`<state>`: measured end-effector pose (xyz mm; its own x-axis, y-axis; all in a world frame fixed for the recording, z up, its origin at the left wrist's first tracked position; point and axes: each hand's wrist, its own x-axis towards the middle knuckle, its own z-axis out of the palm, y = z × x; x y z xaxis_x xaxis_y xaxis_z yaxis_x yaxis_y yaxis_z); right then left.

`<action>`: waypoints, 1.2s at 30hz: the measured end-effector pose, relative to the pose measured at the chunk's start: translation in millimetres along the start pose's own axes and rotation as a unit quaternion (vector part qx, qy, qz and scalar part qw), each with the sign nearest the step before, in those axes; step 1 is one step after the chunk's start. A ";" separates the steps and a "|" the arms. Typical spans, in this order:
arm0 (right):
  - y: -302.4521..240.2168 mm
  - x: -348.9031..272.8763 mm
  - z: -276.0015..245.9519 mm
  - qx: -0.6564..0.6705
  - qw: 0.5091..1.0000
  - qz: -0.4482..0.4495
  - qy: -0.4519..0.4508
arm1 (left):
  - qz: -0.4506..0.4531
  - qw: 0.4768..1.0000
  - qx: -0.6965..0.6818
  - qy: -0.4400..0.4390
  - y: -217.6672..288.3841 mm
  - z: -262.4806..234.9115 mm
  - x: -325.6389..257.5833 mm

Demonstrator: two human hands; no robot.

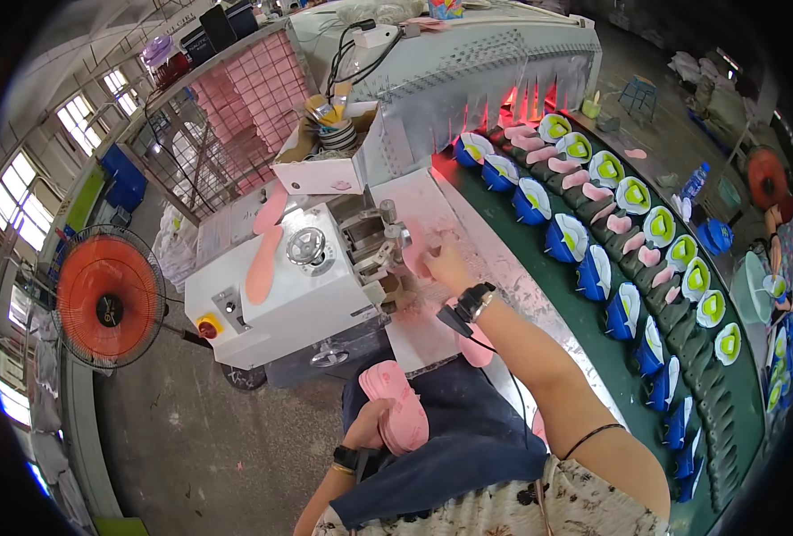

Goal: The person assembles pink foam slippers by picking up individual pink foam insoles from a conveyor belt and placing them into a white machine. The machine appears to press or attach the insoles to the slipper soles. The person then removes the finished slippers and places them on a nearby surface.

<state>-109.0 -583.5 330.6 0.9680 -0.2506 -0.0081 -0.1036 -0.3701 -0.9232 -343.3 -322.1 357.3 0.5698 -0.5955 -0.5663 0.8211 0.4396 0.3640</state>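
Observation:
My left hand (370,427) is closed round a stack of pink insoles (404,404) and holds it over my lap on a dark blue apron (454,433). Out in front, my right hand (448,270) pinches a single pink insole (415,250) beside the metal working head (379,239) of a white bench machine (280,308). Its fingertips are partly hidden by the hand itself. Two more pink insoles, one at the machine's edge (271,207) and one on its top (262,266), lie left of the hand dial (306,247).
At right, a green conveyor (539,268) carries rows of blue-and-white shoe uppers (564,238) and pink pieces. An open carton (325,170) with brushes stands behind the machine. To the left are an orange fan (109,295) and a wire rack (245,94) of pink sheets.

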 end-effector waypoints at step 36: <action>247.8 -237.0 -534.9 -0.001 0.816 0.279 0.506 | 0.019 0.993 0.025 0.115 -23.4 7.7 21.7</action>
<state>-486.3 -1094.3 309.3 0.0865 -0.9907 -0.1053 -0.4653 0.0533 -0.8835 -350.0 -350.6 342.2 0.5830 -0.4067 -0.7034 0.8027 0.4222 0.4212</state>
